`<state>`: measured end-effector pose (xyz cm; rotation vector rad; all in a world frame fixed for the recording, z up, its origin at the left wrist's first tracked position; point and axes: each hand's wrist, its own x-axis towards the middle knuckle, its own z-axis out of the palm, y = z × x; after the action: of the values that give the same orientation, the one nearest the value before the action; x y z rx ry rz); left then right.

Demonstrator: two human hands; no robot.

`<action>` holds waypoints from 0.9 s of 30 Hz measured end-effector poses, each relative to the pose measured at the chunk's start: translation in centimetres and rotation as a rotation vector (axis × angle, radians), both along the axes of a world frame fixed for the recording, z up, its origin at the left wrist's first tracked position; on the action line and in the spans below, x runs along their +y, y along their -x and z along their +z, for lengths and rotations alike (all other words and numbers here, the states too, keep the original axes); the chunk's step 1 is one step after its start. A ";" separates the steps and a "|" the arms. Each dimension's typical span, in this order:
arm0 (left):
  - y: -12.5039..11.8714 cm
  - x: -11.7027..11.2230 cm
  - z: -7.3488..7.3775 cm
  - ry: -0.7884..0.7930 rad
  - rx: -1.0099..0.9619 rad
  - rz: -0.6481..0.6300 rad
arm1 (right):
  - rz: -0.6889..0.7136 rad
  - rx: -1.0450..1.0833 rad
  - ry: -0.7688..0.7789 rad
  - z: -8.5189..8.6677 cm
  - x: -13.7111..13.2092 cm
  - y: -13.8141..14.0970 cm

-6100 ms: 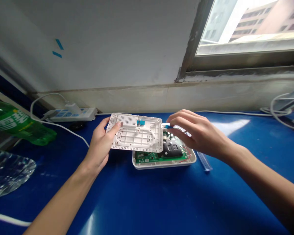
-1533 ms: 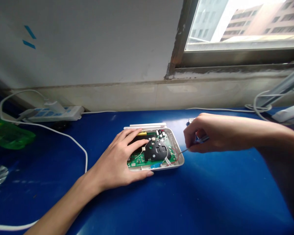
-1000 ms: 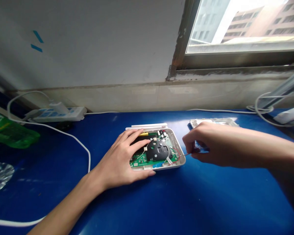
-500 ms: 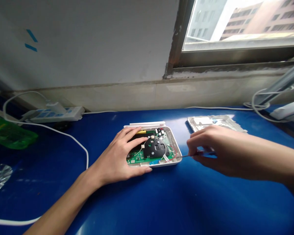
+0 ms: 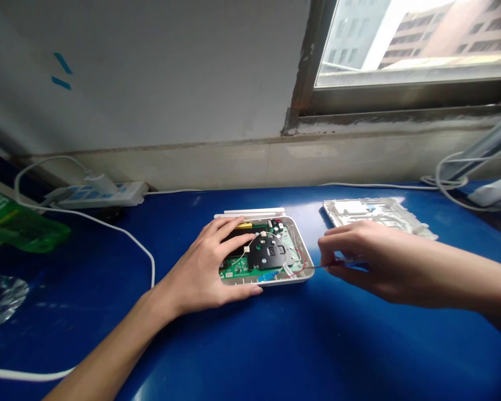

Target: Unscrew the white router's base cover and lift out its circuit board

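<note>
An opened white router (image 5: 309, 245) lies on the blue table, its green circuit board (image 5: 236, 273) bare. A round black plastic part, thin wires and a blue piece sit inside. My left hand (image 5: 204, 262) grips the router's left part, thumb along the near wall and fingers reaching over the board. Just right of the case, my right hand (image 5: 371, 262) is closed around a screwdriver (image 5: 321, 266). Its thin shaft points left over the case's near right corner, by a red wire; I cannot tell what the tip touches.
Behind my right hand lies a white plastic cover (image 5: 379, 211), partly hidden. White bars (image 5: 250, 213) run along the router's far side. At left are a power strip (image 5: 129, 195), a white cable (image 5: 129, 236), a green bottle (image 5: 25, 223) and clear plastic (image 5: 2, 301). Wall and window stand behind.
The view has shifted slightly, so the scene sits a little further right. My right hand with the screwdriver is slightly nearer the router's case. My left hand keeps its grip.
</note>
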<state>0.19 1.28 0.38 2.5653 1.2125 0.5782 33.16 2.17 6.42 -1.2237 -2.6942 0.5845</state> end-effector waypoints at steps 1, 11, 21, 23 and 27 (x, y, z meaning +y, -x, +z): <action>0.0 0.0 0.0 0.003 -0.003 -0.001 | 0.014 -0.017 0.037 -0.1 -0.1 -0.2; 0.6 0.5 0.7 0.089 -0.006 -0.017 | -0.139 0.264 0.111 -3.2 -1.0 -0.5; 1.8 1.7 0.7 -0.116 -0.145 -0.196 | -0.121 0.193 0.173 -1.8 -0.5 -1.3; 1.8 1.7 0.5 -0.134 -0.162 -0.204 | -0.086 0.126 0.215 -0.5 -0.1 -2.1; 1.8 1.6 0.3 -0.170 -0.189 -0.209 | -0.225 0.271 0.150 0.9 1.0 -2.5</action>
<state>-1.59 2.89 0.68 2.6575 0.8552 0.8851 35.70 3.12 7.36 -1.3500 -2.2893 0.8615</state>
